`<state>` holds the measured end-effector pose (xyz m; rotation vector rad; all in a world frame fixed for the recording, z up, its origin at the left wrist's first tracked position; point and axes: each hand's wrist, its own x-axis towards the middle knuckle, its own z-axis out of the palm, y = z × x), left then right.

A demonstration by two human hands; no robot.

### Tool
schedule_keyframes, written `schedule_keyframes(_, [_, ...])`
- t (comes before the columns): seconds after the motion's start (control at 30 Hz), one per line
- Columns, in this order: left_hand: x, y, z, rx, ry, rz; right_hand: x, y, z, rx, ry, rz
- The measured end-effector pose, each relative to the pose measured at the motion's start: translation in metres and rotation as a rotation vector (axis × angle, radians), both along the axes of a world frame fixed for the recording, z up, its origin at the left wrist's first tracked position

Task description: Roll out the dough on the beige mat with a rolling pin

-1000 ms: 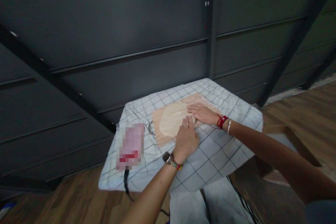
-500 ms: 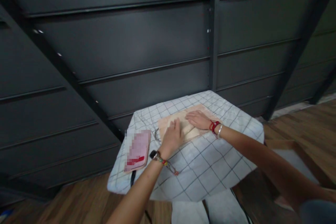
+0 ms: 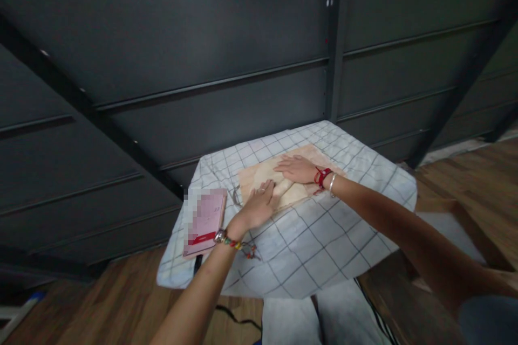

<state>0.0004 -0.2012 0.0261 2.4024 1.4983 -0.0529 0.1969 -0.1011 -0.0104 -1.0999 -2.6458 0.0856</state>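
Observation:
A peach-coloured sheet (image 3: pixel 246 177) lies on a table covered with a white checked cloth (image 3: pixel 311 242). On the sheet rests a soft-looking cream piece (image 3: pixel 294 194), like folded fabric; its exact kind is unclear. My left hand (image 3: pixel 257 207) lies on the near left part of the cream piece, fingers stretched out. Flat across its upper part is my right hand (image 3: pixel 297 168), fingers extended to the left. Both palms face down, and they hide part of the piece.
Left of my hands lies a pink, flat, booklet-like item (image 3: pixel 208 218) with a red strip, partly blurred out. A dark panelled wall (image 3: pixel 226 64) rises behind the table. An open cardboard box (image 3: pixel 457 226) stands on the wooden floor (image 3: pixel 485 167) at right.
My left hand has shifted slightly nearer and lies flatter, with its fingers lower. My right hand has slid a little to the left over the cream piece. The view has tilted.

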Motion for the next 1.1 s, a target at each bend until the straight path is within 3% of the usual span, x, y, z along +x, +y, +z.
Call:
schedule_keyframes(0.23, [0.023,-0.04,-0.006,0.144,-0.04,-0.153,0.032,-0.041,-0.002,0.096,0.058,0.03])
schedule_keyframes(0.47, [0.031,-0.049,-0.007,0.236,0.01,-0.219,0.043,-0.058,-0.008,0.122,0.107,0.004])
schedule_keyframes(0.77, [0.051,-0.075,-0.013,0.37,0.182,-0.196,0.057,-0.092,-0.013,0.142,0.135,-0.084])
schedule_keyframes(0.9, [0.043,-0.063,-0.011,0.321,0.095,-0.194,0.054,-0.087,-0.003,0.13,0.104,-0.058])
schedule_keyframes(1.1, [0.014,-0.008,-0.015,0.334,-0.034,-0.003,0.034,-0.066,0.013,0.211,0.195,-0.045])
